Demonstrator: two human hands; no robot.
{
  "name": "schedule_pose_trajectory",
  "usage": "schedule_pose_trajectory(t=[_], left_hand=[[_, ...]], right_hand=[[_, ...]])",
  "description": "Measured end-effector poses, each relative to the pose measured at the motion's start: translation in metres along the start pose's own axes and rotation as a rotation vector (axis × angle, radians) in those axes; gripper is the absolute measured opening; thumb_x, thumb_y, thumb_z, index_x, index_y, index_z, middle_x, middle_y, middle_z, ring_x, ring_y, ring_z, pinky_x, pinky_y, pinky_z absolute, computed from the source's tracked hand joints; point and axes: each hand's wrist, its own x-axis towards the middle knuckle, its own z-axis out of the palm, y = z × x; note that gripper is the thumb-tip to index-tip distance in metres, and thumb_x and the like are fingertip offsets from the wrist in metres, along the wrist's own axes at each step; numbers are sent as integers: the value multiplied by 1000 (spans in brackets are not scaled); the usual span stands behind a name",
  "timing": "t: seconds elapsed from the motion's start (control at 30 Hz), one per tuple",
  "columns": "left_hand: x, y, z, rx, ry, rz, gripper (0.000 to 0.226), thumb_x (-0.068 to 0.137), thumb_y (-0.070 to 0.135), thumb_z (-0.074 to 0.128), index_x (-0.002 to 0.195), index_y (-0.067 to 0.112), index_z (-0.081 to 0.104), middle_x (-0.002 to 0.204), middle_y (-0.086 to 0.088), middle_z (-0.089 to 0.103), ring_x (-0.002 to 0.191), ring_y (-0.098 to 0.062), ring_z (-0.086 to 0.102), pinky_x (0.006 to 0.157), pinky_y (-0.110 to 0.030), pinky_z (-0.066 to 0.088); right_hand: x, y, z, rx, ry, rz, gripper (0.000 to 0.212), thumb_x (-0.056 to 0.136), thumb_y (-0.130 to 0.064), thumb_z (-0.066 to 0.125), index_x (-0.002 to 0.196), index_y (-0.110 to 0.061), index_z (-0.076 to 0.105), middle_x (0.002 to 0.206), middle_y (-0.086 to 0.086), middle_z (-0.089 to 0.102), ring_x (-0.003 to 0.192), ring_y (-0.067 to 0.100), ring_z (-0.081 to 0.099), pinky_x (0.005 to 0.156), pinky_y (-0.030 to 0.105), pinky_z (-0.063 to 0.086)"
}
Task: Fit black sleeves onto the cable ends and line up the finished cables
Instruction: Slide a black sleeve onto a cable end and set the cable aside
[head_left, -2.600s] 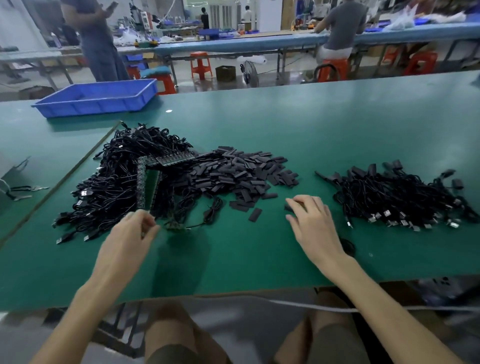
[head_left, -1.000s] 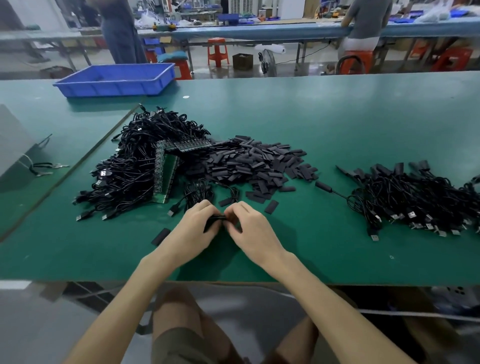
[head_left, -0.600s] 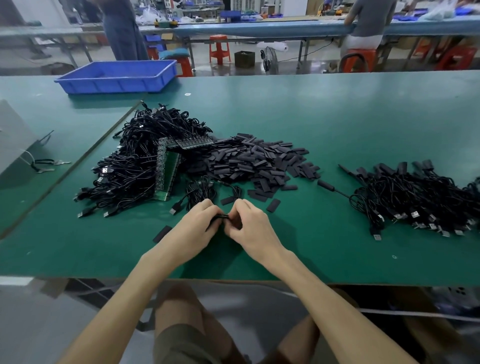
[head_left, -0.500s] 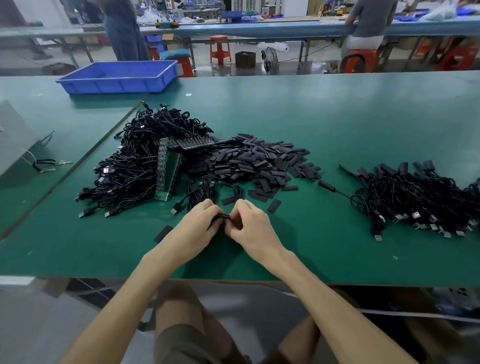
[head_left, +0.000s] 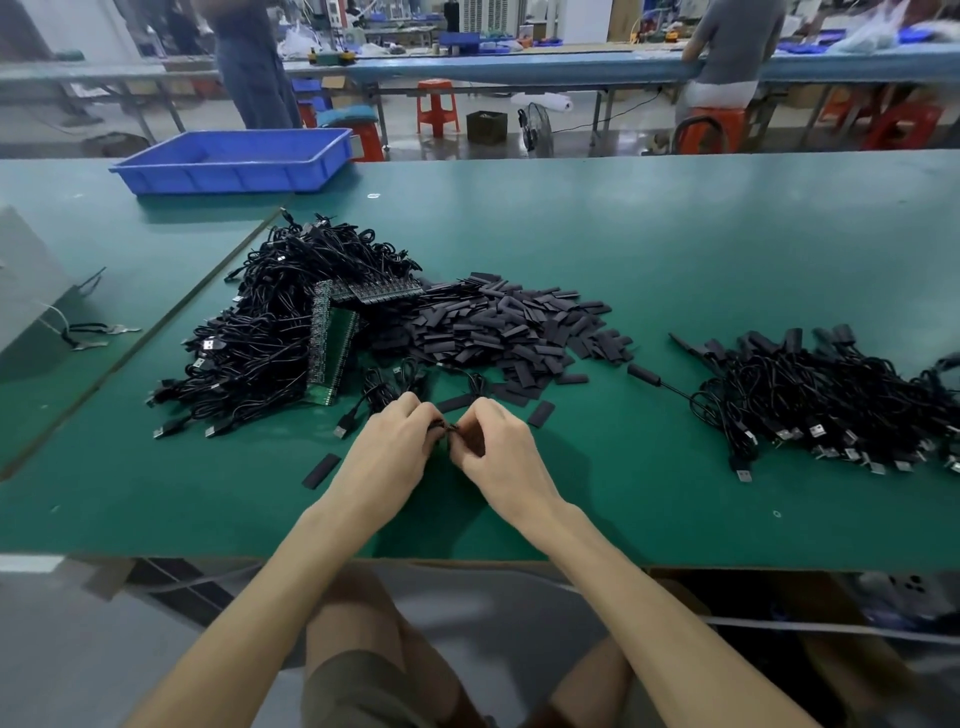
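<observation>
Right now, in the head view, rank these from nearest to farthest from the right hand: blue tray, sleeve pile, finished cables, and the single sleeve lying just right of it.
1. single sleeve, just right of the right hand
2. sleeve pile, directly behind it
3. finished cables, off to the right
4. blue tray, far back left

A single wide-angle view from the person's head looks forward and down across the green desk (head_left: 675, 249). The left hand (head_left: 387, 449) and right hand (head_left: 501, 452) lie close at centre, knees (head_left: 363, 654) below, benches (head_left: 571, 65) far behind.
</observation>
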Motion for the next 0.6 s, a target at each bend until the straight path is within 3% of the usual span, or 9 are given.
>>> schedule_pose_trajectory(t=[0.17,0.23,0.33,0.47,0.6], left_hand=[[-14,-24,1,175,114,70,9,94,3,67,102,8,70,100,-4,62,94,-28,60,94,-42,48],[-18,-35,2,198,137,82,15,92,-1,70,104,7,72,106,-3,64,99,-27,61,99,-42,47],[-21,-42,0,222,167,52,16,94,4,70,109,6,75,114,-5,67,108,-28,61,108,-46,44],[-21,-35,-2,215,133,34,24,95,15,70,116,4,74,121,-8,66,117,-30,61,118,-50,34],[-16,-19,-3,200,105,41,35,99,30,65,124,5,71,127,-7,63,125,-27,56,123,-51,24]], right_hand=[[3,3,-7,180,172,-12,3,101,-20,61,102,-18,59,103,-8,61,94,5,55,81,17,43],[4,1,-13,280,232,16,6,103,-21,60,108,-20,61,111,-13,68,98,2,59,84,18,45],[10,-8,-32,493,297,47,3,106,-17,54,104,-18,53,107,-7,77,71,12,62,64,27,47],[19,-22,-65,780,422,-4,3,107,-8,49,105,-8,50,94,11,77,90,25,76,82,23,54],[27,-33,-93,886,492,-77,5,109,-9,45,106,-11,50,92,13,76,87,34,75,83,33,57]])
